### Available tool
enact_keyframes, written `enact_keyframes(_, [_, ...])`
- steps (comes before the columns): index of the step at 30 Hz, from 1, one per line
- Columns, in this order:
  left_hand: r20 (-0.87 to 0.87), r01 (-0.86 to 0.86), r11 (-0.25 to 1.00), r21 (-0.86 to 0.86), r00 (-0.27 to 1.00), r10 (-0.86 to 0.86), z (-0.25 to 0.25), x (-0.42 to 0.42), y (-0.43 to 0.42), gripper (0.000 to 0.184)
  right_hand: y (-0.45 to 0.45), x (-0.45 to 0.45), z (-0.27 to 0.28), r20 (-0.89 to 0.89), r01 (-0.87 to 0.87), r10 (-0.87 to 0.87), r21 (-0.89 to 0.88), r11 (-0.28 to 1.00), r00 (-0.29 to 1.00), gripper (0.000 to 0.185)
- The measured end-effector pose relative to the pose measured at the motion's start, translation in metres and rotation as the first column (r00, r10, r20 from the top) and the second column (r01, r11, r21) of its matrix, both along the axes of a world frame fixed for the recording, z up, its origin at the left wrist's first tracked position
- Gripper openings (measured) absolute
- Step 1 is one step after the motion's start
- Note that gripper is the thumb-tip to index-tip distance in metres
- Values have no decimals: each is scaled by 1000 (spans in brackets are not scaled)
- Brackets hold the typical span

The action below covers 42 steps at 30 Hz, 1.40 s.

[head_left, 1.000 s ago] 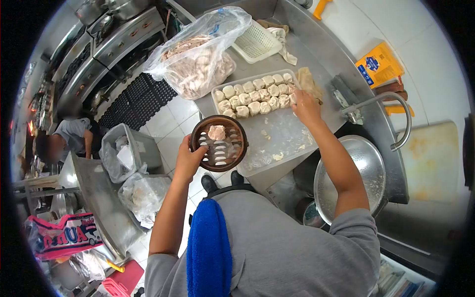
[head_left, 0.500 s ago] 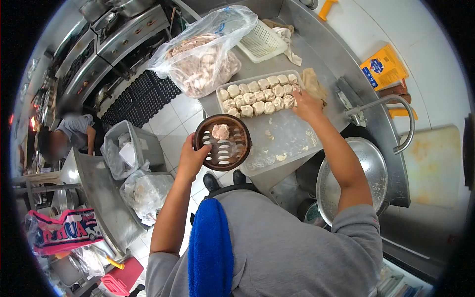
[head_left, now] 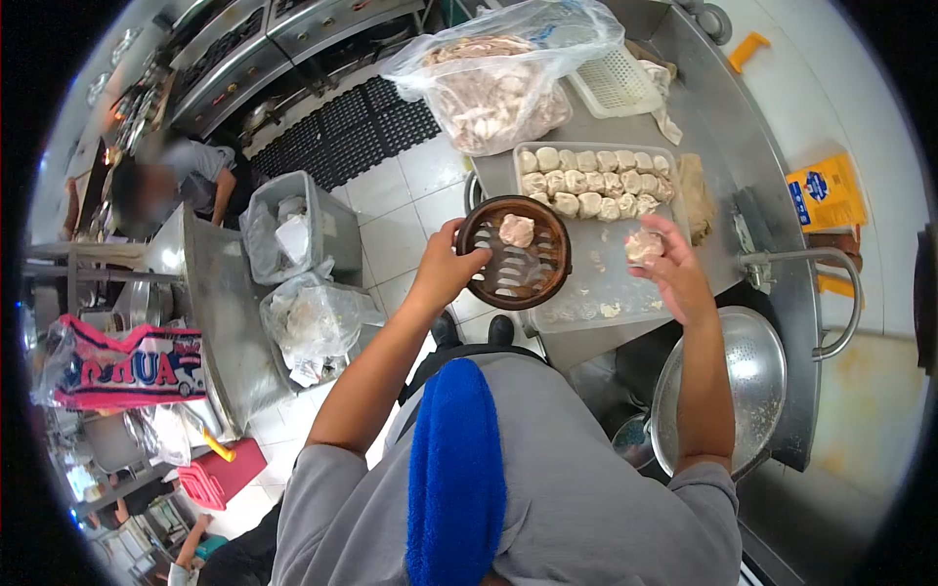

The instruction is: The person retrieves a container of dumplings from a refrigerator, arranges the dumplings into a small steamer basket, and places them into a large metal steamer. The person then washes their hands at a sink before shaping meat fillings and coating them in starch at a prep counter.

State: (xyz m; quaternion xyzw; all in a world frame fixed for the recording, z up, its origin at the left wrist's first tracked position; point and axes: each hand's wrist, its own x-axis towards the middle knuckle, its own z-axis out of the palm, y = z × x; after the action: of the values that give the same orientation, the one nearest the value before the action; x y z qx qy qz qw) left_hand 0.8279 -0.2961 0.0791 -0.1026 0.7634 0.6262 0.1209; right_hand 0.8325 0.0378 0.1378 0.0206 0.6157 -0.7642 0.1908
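A round brown steamer basket [head_left: 559,262] with a slotted base is gripped at its left rim by my left hand [head_left: 451,266], thumb over the inside. One pale dumpling [head_left: 517,230] sits in it, toward the back. My right hand [head_left: 681,278] holds another dumpling [head_left: 644,248] between thumb and fingers, above the right side of a clear plastic tray [head_left: 567,314]. Rows of dumplings [head_left: 589,183] fill the far part of that tray. Its near part shows only scraps of dough stuck to the bottom.
Behind the tray stand a large plastic bag of raw meat [head_left: 498,93] and a white basket [head_left: 616,83]. A metal colander [head_left: 723,391] and a faucet [head_left: 831,254] are at right. Lined bins [head_left: 303,234] stand at left, where a co-worker [head_left: 200,176] bends over.
My right hand has lifted a dumpling from the tray's right end and come back toward me. The camera view has shifted, so the scene sits farther right. My left hand keeps hold of the steamer basket.
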Motion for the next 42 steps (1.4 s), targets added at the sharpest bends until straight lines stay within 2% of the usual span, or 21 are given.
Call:
enact_keyframes(4, [-16, -1, 1000, -17, 1000, 0, -14, -1, -4, 63, -69, -6, 19, -14, -93, 93, -15, 996, 996, 44])
enact_keyframes(5, [-12, 0, 1000, 6, 1000, 0, -15, -1, -4, 65, -83, -13, 13, -133, -118, 120, 21, 993, 984, 43])
enact_keyframes(6, [-31, 4, 998, -55, 1000, -6, -20, -1, -5, 66, -96, -19, 11, -249, -137, 148, 60, 989, 957, 42])
enact_keyframes(7, [-33, 1, 999, -55, 999, -3, -17, 0, -5, 66, -109, -24, 12, -251, -140, 151, 60, 988, 956, 42])
enact_keyframes(9, [110, -19, 995, 99, 994, 8, -5, 2, -4, 64, -131, -33, 15, -386, -150, 293, 360, 921, 875, 40])
enact_keyframes(10, [107, -21, 995, 100, 994, 10, 0, 3, -5, 64, -139, -34, 14, -389, -151, 296, 362, 920, 872, 40])
enact_keyframes(12, [163, -7, 968, 251, 986, -35, 7, 7, -8, 63, -152, -36, 10, -556, 24, 387, 593, 805, 736, 38])
enact_keyframes(13, [162, -12, 968, 253, 986, -30, 8, 8, -9, 63, -155, -35, 8, -556, 20, 392, 594, 804, 733, 38])
enact_keyframes(15, [195, 6, 944, 331, 978, -75, 10, 11, -10, 62, -161, -34, 4, -696, 127, 415, 585, 801, 586, 34])
enact_keyframes(16, [193, 3, 943, 332, 979, -71, 12, 12, -11, 62, -161, -35, 0, -711, 142, 439, 597, 790, 550, 35])
enact_keyframes(20, [220, -7, 918, 397, 972, -88, 14, 16, -13, 62, -159, -32, -9, -671, 91, 512, 649, 755, 537, 35])
enact_keyframes(22, [221, -14, 909, 417, 971, -87, 14, 17, -15, 61, -160, -31, -13, -743, 191, 541, 642, 743, 393, 33])
enact_keyframes(25, [232, -26, 896, 443, 969, -87, 15, 18, -15, 60, -161, -30, -14, -727, 213, 589, 676, 706, 353, 32])
enact_keyframes(29, [230, -23, 897, 442, 969, -89, 11, 17, -16, 60, -160, -31, -16, -669, 170, 627, 726, 667, 399, 32])
enact_keyframes(31, [224, -15, 895, 446, 970, -96, 12, 16, -16, 59, -159, -30, -13, -613, 265, 705, 790, 553, 357, 33])
enact_keyframes(35, [232, -39, 897, 440, 970, -71, 6, 20, -18, 57, -158, -28, -22, -624, 297, 692, 782, 548, 363, 39])
enact_keyframes(37, [229, -36, 905, 424, 971, -69, 4, 17, -17, 55, -150, -26, -16, -694, 281, 627, 718, 636, 354, 42])
enact_keyframes(38, [219, -16, 899, 438, 972, -89, 10, 17, -16, 55, -141, -26, 0, -728, 258, 557, 673, 694, 400, 42])
enact_keyframes(39, [229, -22, 912, 410, 970, -80, 15, 17, -13, 55, -124, -29, 5, -720, 290, 553, 684, 670, 419, 42])
enact_keyframes(41, [236, -20, 906, 422, 968, -89, 14, 16, -14, 54, -88, -45, 13, -584, 235, 230, 611, 756, 779, 37])
enact_keyframes(42, [234, -2, 904, 428, 966, -109, 13, 16, -14, 54, -60, -61, 3, -583, 333, 174, 656, 677, 793, 39])
